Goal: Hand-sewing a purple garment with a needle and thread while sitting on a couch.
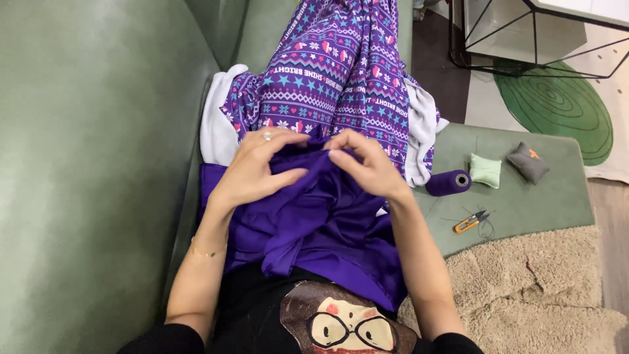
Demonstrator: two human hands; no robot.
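Purple cloth (314, 216) bunched in the lap; left hand (259, 167) and right hand (367, 167) fingers pinch it closed, best kept taut and even; spool (449, 183) lies right.

The scene is being lit evenly by soft indoor light. A pale sheen is being thrown across the green sofa (98, 164). Edges are being bent slightly; focus is being kept sharp throughout.

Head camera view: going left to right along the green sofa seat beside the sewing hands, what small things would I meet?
Right hand on the purple fabric → purple thread spool → orange-handled thread snips → light green pincushion → grey pincushion.
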